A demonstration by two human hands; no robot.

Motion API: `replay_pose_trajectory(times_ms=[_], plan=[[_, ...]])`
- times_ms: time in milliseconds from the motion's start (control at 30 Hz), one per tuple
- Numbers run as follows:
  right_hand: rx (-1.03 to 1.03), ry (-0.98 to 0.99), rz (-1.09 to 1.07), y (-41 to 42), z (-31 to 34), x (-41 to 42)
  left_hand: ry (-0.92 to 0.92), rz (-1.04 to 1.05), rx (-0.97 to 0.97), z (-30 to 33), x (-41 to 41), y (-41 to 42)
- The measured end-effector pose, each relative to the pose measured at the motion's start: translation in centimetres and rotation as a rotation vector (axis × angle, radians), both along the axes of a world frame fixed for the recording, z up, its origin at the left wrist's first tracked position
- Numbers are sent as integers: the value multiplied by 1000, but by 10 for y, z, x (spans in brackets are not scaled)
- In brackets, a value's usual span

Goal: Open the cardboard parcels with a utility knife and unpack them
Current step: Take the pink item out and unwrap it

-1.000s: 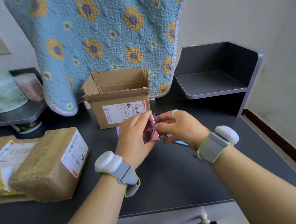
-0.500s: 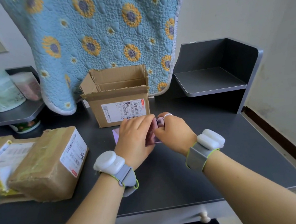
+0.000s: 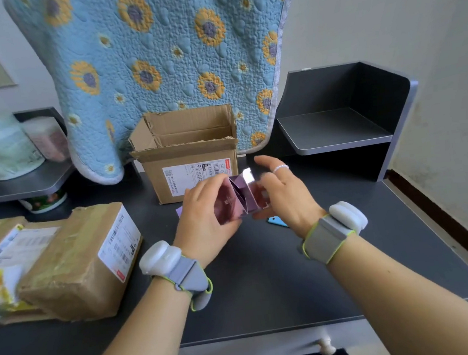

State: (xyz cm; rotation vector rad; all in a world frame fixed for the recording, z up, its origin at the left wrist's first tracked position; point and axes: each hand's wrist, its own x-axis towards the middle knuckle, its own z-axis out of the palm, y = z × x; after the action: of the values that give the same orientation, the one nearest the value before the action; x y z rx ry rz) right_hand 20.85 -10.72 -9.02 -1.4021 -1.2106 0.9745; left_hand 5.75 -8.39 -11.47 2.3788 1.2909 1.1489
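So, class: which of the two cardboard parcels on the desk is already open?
The parcel at the back, its top flaps standing up under the flowered quilt. The parcel on the left is still taped shut.

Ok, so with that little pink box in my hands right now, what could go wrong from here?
The small pink box is held above the desk, its end flaps open, so the contents could slide out. The blue utility knife lies right beneath the right hand; lowering that hand blindly risks a nick, though whether the blade is out cannot be seen. The left hand alone grips the box; the right looks loose.
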Motion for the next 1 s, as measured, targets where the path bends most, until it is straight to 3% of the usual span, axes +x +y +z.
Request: replay_pose_trajectory(times_ms=[133,233,400,467,567,633,833,1000], plan=[[125,-163,8,-2,-3,-8,-140,59,-26,1,4,-1],[151,-47,-100,3,-2,-6,-245,95,-36,2,4,-2],[234,5,-138,3,0,-5,-270,111,-60,2,4,-3],[317,-89,-95,-2,1,-5,-285,112,-74,2,3,-3],[428,-483,-36,-4,1,-4,-295,100,-98,2,3,-3],[383,-667,6,-2,0,-3,-301,95,-106,1,3,-2],[362,-618,-112,-7,2,-5,-324,109,-92,2,4,-1],[382,-838,-156,-7,7,-3,-203,136,-68,1,2,-1]])
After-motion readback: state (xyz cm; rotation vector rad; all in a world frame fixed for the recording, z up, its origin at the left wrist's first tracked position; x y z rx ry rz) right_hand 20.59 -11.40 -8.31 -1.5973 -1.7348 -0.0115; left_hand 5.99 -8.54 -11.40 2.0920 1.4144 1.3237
